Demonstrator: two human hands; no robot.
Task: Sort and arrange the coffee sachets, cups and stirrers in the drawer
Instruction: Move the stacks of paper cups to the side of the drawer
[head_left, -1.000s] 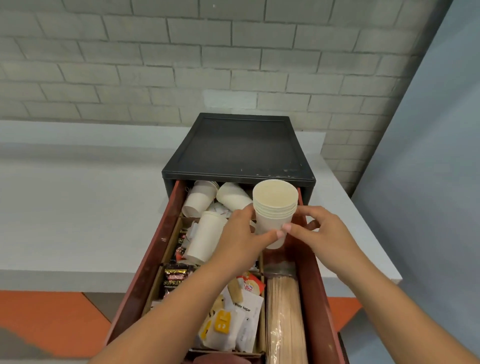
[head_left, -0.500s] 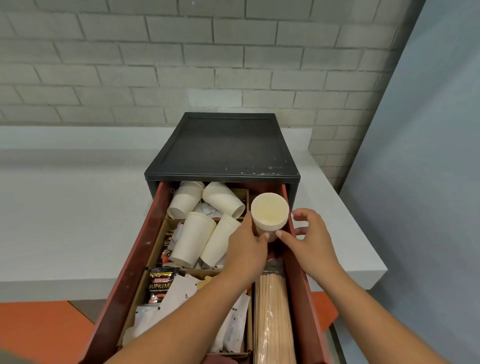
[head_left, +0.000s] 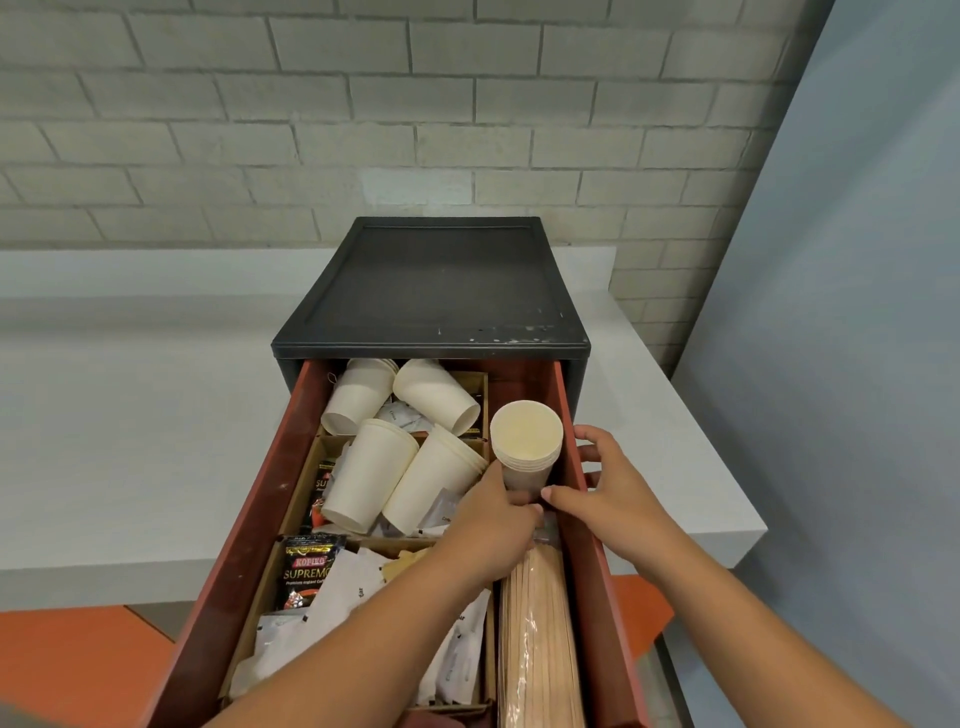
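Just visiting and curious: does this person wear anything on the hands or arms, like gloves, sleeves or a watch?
Nothing shows. The left hand and right hand are bare, no gloves or rings visible. Both forearms are uncovered to the picture's edge: no sleeves, watch or bracelet.

Grey counter (head_left: 130, 441) carried a black drawer cabinet (head_left: 436, 291) at mid-frame. Red drawer (head_left: 265, 499) stood pulled out toward the bottom edge, split by cardboard dividers (head_left: 332, 441). Upper pair of cup stacks (head_left: 358, 395) lay on their sides in the top compartment, and a lower pair of cup stacks (head_left: 371, 475) lay across the middle one. Kopiko Supremo sachet (head_left: 306, 571) and white sachets (head_left: 343, 592) lay loose at lower left. In the right-hand lane were an upright cup stack (head_left: 526, 436) and, below it, a wrapped stirrer bundle (head_left: 537, 634).
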